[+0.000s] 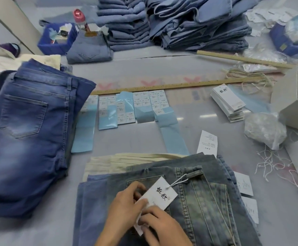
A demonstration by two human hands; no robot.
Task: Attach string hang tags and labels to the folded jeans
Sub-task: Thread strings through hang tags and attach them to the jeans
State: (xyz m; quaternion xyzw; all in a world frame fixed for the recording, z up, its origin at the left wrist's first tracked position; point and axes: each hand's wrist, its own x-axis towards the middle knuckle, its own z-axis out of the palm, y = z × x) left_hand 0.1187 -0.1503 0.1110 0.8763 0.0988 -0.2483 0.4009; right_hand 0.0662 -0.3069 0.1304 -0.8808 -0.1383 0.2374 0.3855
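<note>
The small label could stick crooked or wrinkle if the white card hang tag (162, 192) slides on the folded grey-blue washed jeans (198, 201) near the worktop's front edge. Left hand (125, 206) and right hand (160, 226) both pinch the tag's lower end, grip pressed together.

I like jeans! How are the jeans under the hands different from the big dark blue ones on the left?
The jeans under the hands are faded grey-blue with a hang tag tied on; the dark blue jeans are deeper blue, with no tag showing. Both hands touch the first pair's tag; nobody touches the other. Both lie folded.
</note>
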